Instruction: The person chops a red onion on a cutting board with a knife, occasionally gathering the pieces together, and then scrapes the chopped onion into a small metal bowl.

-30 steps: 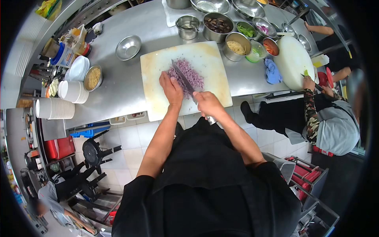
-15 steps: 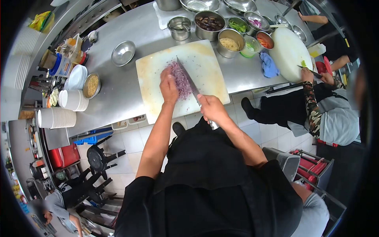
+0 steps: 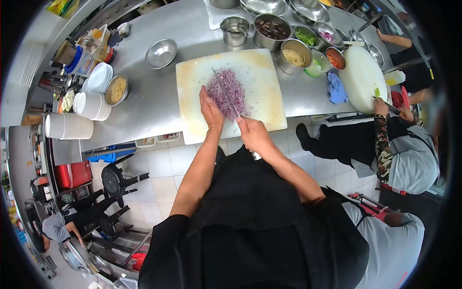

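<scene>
A heap of finely chopped purple onion (image 3: pixel 233 88) lies on the white cutting board (image 3: pixel 264 82). My right hand (image 3: pixel 253 134) is wrapped round the handle of a long knife (image 3: pixel 225 90). The blade lies across the heap, its tip pointing to the far left. Against the left edge of the heap rests my left hand (image 3: pixel 211 110), flat and on its side, with its fingers stretched out and nothing gripped in it.
Metal pots, among them one of yellow shreds (image 3: pixel 293 57), line the board's far side. A blue cloth (image 3: pixel 337 88) lies right of it. An empty bowl (image 3: pixel 161 53) and stacked white containers (image 3: pixel 91 106) stand left. A co-worker (image 3: pixel 404 144) cuts at a round board (image 3: pixel 362 77).
The view has shifted, so the board appears slightly further right. The onion heap is spread wider. The knife blade now lies over the heap, and my left hand has moved to its lower left edge.
</scene>
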{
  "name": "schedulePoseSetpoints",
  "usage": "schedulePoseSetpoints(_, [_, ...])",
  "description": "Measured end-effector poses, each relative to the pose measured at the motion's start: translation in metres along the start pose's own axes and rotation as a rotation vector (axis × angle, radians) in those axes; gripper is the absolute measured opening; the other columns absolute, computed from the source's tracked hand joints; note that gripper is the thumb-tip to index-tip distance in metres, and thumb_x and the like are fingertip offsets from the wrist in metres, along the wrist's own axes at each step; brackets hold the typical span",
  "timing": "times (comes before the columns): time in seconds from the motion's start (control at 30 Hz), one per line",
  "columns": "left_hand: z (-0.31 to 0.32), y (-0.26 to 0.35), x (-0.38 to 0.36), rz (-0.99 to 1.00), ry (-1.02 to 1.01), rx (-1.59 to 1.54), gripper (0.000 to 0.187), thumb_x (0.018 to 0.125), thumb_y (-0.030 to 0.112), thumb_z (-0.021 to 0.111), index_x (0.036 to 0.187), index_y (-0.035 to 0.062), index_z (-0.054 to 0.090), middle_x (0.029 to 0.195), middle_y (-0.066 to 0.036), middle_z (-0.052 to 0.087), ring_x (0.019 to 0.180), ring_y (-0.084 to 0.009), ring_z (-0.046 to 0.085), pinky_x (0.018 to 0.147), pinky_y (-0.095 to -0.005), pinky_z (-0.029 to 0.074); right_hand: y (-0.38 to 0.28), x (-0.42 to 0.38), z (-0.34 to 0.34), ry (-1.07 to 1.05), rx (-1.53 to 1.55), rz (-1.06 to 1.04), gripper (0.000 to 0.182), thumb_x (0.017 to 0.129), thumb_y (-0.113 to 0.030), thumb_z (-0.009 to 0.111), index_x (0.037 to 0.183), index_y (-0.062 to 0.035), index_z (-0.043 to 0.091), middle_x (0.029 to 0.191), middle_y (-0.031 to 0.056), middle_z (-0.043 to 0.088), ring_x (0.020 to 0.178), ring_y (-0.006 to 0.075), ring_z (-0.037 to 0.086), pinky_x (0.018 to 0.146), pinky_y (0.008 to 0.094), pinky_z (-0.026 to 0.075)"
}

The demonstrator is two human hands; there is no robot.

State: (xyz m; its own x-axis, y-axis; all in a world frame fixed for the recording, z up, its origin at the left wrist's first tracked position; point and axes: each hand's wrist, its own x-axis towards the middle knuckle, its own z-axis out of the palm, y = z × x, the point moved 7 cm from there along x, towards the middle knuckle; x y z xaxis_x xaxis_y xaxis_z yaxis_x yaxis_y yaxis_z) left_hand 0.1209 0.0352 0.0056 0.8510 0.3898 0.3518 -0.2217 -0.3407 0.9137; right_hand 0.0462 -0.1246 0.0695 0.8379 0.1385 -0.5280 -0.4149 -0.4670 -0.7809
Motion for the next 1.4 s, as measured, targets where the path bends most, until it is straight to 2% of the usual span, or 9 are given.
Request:
schedulePoseSetpoints(0.07, [-0.001,0.000,-0.001,0.003,0.026,-0.011,0.055,0.106,0.032,0.029,0.139,-0.0095,0.042,0.144,-0.026,0.045,0.135,-0.0384,0.041,0.114,-0.0409,0.030,-0.009,0.000,0.001,0.155,-0.111,-0.297,0.039,0.102,-0.030,0.041,0.093,0.0005,0.064,0.082,0.0291,0.064,0.081,0.0494,0.061,0.072,0.0546,0.048])
schedulePoseSetpoints(0.2, [-0.003,-0.007,-0.003,-0.002,0.042,0.004,0.057,0.106,0.033,0.029,0.141,-0.0109,0.039,0.146,-0.027,0.042,0.136,-0.0390,0.040,0.115,-0.0417,0.029,0.002,0.016,0.015,0.021,-0.113,-0.214,0.039,0.102,-0.030,0.042,0.094,0.0002,0.065,0.079,0.0289,0.064,0.078,0.0496,0.061,0.070,0.0555,0.048])
schedulePoseSetpoints(0.27, [-0.006,-0.006,-0.007,-0.006,0.044,0.011,0.056,0.106,0.032,0.029,0.140,-0.0113,0.039,0.145,-0.027,0.042,0.136,-0.0402,0.039,0.115,-0.0420,0.028,-0.006,0.005,0.010,0.173,-0.083,-0.404,0.041,0.105,-0.031,0.042,0.083,-0.0002,0.058,0.050,0.0079,0.051,0.039,0.0180,0.054,0.038,0.0357,0.044])
schedulePoseSetpoints(0.4, [0.002,-0.004,-0.001,0.081,0.048,0.172,0.053,0.104,0.028,0.033,0.138,-0.0122,0.040,0.143,-0.029,0.043,0.135,-0.0445,0.038,0.115,-0.0437,0.028,0.009,0.028,0.007,0.030,-0.142,-0.207,0.042,0.103,-0.033,0.042,0.090,0.0020,0.063,0.069,0.0249,0.064,0.064,0.0442,0.064,0.060,0.0518,0.051])
schedulePoseSetpoints(0.57, [0.034,-0.010,0.040,0.263,-0.083,0.541,0.045,0.101,0.022,0.041,0.129,-0.0114,0.051,0.134,-0.029,0.051,0.127,-0.0448,0.043,0.110,-0.0446,0.034,-0.002,-0.004,-0.037,0.127,0.279,-0.056,0.050,0.104,-0.041,0.043,0.076,-0.0008,0.056,0.052,0.0021,0.048,0.039,0.0125,0.051,0.036,0.0317,0.042])
schedulePoseSetpoints(0.87, [0.076,0.013,0.056,0.146,-0.897,0.101,0.022,0.093,0.019,0.059,0.100,0.0004,0.070,0.103,-0.016,0.069,0.102,-0.0347,0.060,0.096,-0.0411,0.045,0.034,0.017,-0.066,0.154,0.291,0.035,0.051,0.102,-0.041,0.045,0.073,-0.0010,0.056,0.053,0.0043,0.052,0.039,0.0157,0.053,0.039,0.0333,0.044])
schedulePoseSetpoints(0.97, [0.055,0.030,0.034,0.314,-0.734,-0.035,0.025,0.096,0.019,0.055,0.103,-0.0015,0.069,0.108,-0.017,0.068,0.106,-0.0340,0.060,0.097,-0.0387,0.045,0.040,0.011,-0.041,0.040,0.252,0.078,0.047,0.103,-0.039,0.046,0.075,-0.0017,0.053,0.058,0.0046,0.052,0.039,0.0137,0.051,0.035,0.0316,0.042])
schedulePoseSetpoints(1.3, [0.016,-0.003,0.013,0.027,-0.083,0.024,0.045,0.104,0.025,0.036,0.132,-0.0057,0.053,0.134,-0.023,0.055,0.126,-0.0368,0.051,0.108,-0.0394,0.038,0.005,0.013,-0.016,0.105,0.043,-0.138,0.047,0.105,-0.034,0.041,0.082,0.0035,0.058,0.051,0.0071,0.050,0.038,0.0170,0.053,0.037,0.0347,0.044])
schedulePoseSetpoints(1.4, [0.017,-0.006,0.012,0.032,-0.060,0.029,0.049,0.105,0.027,0.032,0.136,-0.0074,0.048,0.139,-0.025,0.051,0.130,-0.0393,0.047,0.110,-0.0410,0.035,0.010,0.027,-0.004,0.070,-0.094,-0.089,0.045,0.103,-0.031,0.039,0.089,0.0047,0.063,0.079,0.0290,0.063,0.076,0.0489,0.061,0.073,0.0535,0.048])
